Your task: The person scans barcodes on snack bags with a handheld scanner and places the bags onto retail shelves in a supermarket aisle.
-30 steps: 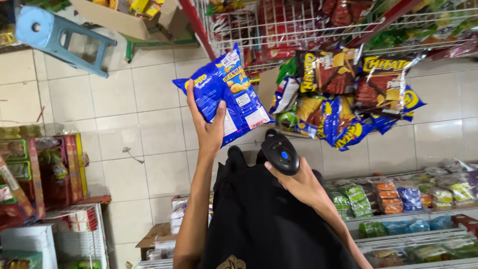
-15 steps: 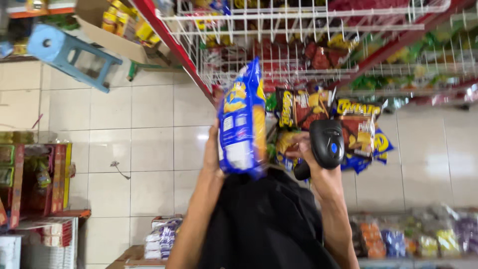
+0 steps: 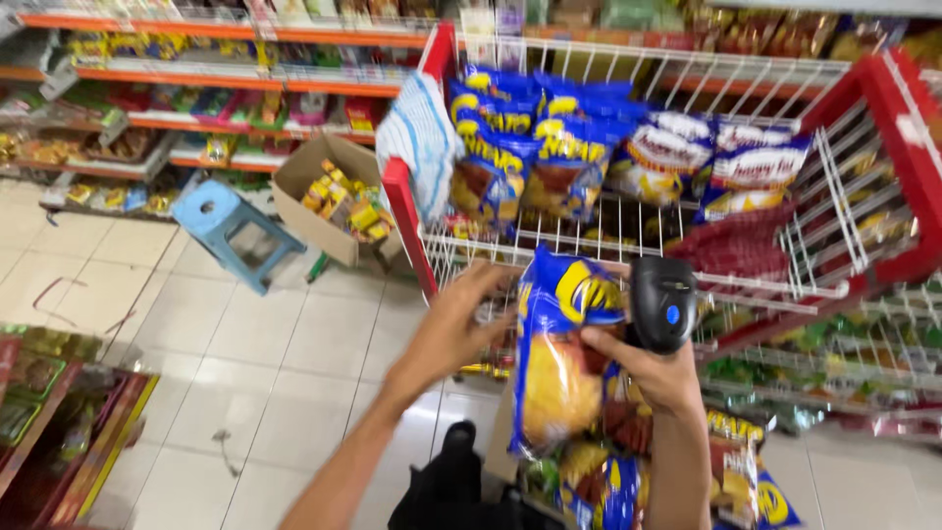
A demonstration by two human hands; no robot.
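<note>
Head view shows your blue and yellow snack bag point(image 3: 561, 358) held upright in front of the red wire rack point(image 3: 908, 137), just below its lower rail. Its bottom edge overlaps the heap of more bags point(image 3: 628, 486) below, which the frame edge cuts off. Your left hand point(image 3: 456, 329) reaches in from the left with the fingers point(image 3: 491, 285) curled around the bag's upper left edge; motion blur hides the fingertips. Your right hand point(image 3: 653, 368) grips a black handheld scanner point(image 3: 663, 302), fingers wrapped round its handle, its head just beside the bag's top right corner. Both forearms rise from the bottom of the frame. The rack's upper basket holds blue chip bags point(image 3: 530, 147) and white ones point(image 3: 716, 162). Farther left, an open cardboard box point(image 3: 312, 201) with small yellow packets sits beside a light blue stool point(image 3: 231, 226) on the tiled floor point(image 3: 216, 334).
</note>
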